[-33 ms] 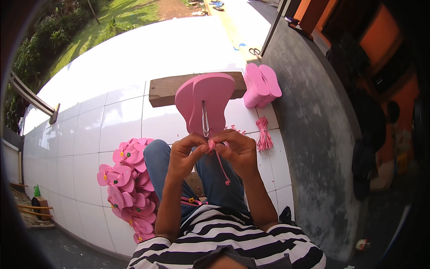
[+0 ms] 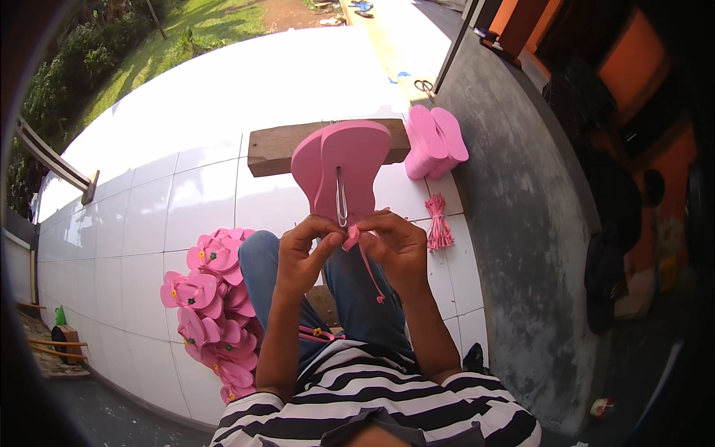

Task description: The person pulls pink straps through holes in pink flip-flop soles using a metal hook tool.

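Note:
Between my two hands is a pink flip-flop strap, one thin end of it hanging down over my lap to a small knob. My left hand pinches one side of the strap with thumb and fingertips. On the other side, my right hand pinches it the same way. Just beyond my fingers, a pair of pink flip-flop soles leans on a wooden block. A thin silver looped metal tool lies against the soles, its lower end close to my left fingertips.
Finished pink flip-flops with small flowers are piled at my left. To the right stand stacked pink soles and a tied bundle of pink straps. Scissors lie farther off by the grey wall. Another strap rests on my lap.
My fingertips have shifted slightly, and more of the strap shows between them. Its hanging end has swung a little. The soles and metal tool look unmoved.

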Motion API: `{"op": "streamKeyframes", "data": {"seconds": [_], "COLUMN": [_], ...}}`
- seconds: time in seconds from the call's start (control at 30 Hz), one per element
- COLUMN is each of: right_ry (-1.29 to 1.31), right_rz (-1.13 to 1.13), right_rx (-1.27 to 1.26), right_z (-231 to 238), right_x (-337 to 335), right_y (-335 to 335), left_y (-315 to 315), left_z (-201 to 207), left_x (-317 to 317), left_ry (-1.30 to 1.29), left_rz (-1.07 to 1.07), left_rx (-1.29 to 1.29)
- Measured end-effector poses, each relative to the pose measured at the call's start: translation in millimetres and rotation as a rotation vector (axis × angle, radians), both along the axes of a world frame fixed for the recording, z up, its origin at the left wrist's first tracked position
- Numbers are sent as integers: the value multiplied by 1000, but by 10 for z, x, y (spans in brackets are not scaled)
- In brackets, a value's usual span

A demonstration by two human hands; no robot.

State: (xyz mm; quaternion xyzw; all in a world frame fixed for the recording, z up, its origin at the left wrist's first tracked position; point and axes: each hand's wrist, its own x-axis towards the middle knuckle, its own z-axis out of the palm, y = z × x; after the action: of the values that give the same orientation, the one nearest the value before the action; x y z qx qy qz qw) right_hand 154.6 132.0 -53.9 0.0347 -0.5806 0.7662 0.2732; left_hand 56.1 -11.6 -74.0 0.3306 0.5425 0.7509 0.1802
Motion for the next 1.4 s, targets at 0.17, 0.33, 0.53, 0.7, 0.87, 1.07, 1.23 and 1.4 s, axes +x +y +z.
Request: {"op": "streamKeyframes", "data": {"seconds": [0.17, 0.33, 0.53, 0.7, 0.87, 1.07, 1.23, 1.4], "right_ry": [86, 131, 146, -15, -155, -216, -195, -27], "right_rz": [-101, -166, -185, -104, -97, -167, -92, -401], "right_rx": [-119, 1, 149, 34, 108, 666, 190, 558], "right_z": [58, 38, -20, 81, 245, 574, 328, 288], "right_x": [-148, -197, -208, -186, -212, -96, -200, -82], "right_y": [-135, -213, -204, -148, -19, 2, 13, -242], "left_y": [99, 224, 258, 209, 241, 242, 256, -32], "left_z": [394, 1012, 1132, 1097, 982, 943, 874, 722], "left_x": [-329, -526, -476, -355, -325, -383, -362, -14], "left_ry": [487, 876, 988, 1090, 950, 813, 568, 512], "left_rz": [469, 521, 494, 519, 461, 451, 364, 408], "left_rx": [-6, -252, -361, -323, -317, -304, -252, -153]}}
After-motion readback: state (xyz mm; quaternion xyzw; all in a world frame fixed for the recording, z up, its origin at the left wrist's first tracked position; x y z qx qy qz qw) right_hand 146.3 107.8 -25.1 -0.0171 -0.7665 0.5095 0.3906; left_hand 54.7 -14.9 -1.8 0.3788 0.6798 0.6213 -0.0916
